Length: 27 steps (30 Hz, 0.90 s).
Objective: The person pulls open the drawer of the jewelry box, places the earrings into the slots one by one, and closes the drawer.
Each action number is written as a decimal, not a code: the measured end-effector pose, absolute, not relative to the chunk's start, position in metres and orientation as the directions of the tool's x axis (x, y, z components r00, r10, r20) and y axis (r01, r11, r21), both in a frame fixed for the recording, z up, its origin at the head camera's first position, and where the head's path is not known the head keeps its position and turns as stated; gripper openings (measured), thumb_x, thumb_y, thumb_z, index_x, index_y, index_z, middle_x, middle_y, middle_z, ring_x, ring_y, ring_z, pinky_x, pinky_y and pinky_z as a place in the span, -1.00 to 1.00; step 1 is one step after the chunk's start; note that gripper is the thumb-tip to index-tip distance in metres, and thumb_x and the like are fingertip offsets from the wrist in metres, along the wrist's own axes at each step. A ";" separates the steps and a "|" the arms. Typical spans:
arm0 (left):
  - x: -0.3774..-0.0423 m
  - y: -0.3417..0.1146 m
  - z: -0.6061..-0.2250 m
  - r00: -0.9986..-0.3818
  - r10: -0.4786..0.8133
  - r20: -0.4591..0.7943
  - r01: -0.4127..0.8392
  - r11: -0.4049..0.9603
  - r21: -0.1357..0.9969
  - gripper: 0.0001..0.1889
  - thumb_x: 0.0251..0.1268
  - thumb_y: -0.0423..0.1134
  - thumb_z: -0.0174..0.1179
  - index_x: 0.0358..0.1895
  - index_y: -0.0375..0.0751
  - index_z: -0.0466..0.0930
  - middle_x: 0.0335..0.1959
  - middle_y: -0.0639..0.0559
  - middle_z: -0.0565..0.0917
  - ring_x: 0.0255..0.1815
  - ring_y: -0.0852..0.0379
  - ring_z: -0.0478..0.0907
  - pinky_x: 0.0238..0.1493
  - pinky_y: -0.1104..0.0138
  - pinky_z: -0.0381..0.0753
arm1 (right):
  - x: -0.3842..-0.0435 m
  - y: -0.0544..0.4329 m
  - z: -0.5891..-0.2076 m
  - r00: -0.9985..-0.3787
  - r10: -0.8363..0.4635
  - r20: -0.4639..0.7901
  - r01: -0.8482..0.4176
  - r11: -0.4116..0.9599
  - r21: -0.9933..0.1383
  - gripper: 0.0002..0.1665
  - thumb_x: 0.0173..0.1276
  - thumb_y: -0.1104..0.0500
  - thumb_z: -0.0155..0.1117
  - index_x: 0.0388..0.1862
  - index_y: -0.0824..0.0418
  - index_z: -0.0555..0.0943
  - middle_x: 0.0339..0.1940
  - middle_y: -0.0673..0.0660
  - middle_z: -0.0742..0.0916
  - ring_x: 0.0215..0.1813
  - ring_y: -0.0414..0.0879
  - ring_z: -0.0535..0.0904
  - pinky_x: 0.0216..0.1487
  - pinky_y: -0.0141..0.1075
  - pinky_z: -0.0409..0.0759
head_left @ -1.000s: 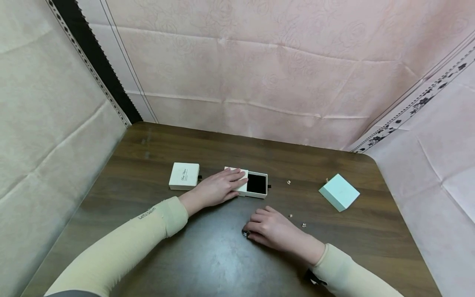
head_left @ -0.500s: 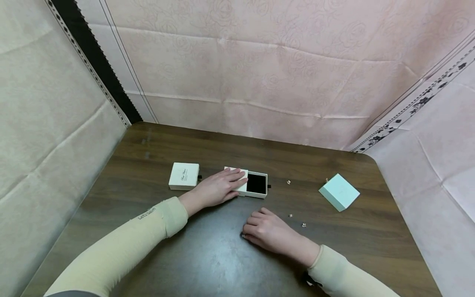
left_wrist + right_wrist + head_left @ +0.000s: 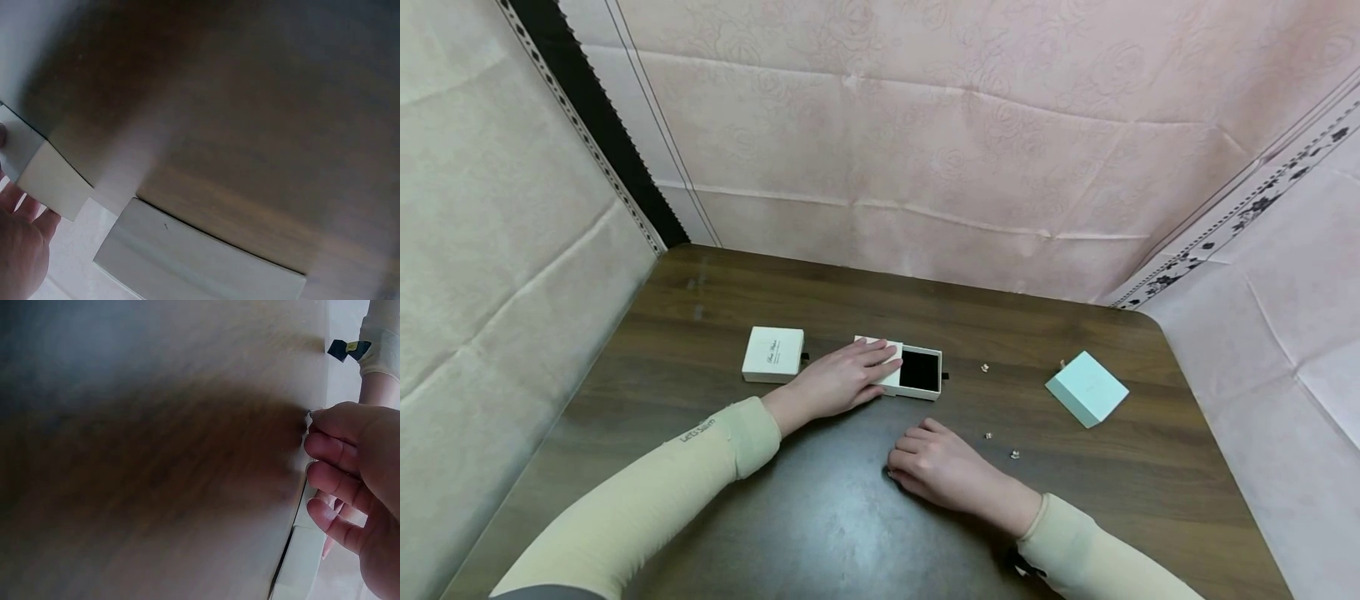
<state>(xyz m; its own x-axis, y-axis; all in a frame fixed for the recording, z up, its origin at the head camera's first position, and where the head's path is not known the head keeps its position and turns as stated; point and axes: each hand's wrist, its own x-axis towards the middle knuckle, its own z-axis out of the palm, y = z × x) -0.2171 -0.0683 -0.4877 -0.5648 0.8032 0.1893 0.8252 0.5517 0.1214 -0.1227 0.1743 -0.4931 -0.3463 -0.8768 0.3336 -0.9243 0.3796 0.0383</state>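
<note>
The tiny piece [image 3: 310, 414] pinched in your right hand [image 3: 934, 465] is mostly hidden now; a second ago it showed plainly. Toward the desk's [image 3: 820, 287] far edge, your left hand [image 3: 835, 379] rests spread on the half-open white box [image 3: 920, 371]. Your left sleeve [image 3: 697, 431] reads "Let's Slim".

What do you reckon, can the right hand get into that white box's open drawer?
Probably yes: the right hand is close by on the person's side, with only tabletop showing between. The left hand lies over the sleeve, leaving the drawer uncovered.
</note>
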 end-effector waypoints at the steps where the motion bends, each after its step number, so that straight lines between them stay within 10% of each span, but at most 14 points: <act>1: -0.217 -0.068 -0.488 -0.564 0.803 0.191 0.826 0.551 0.120 -0.44 0.66 -0.07 0.20 0.57 -0.22 0.45 0.57 -0.18 0.46 0.64 -0.13 0.33 0.63 -0.02 0.30 | -0.123 0.174 -0.493 -0.349 -0.877 0.330 -0.924 0.381 0.036 -0.82 0.34 0.12 0.56 -0.33 0.04 0.67 -0.41 -0.13 0.69 -0.27 -0.17 0.62 -0.20 -0.25 0.50; 27: -0.217 -0.069 -0.490 -0.565 0.802 0.192 0.825 0.551 0.125 -0.44 0.66 -0.07 0.20 0.57 -0.21 0.45 0.58 -0.17 0.45 0.65 -0.12 0.31 0.65 -0.01 0.27 | -0.125 0.171 -0.491 -0.330 -0.892 0.309 -0.921 0.376 0.099 -0.77 0.37 0.12 0.55 -0.40 0.02 0.62 -0.46 -0.13 0.63 -0.31 -0.17 0.59 -0.23 -0.25 0.47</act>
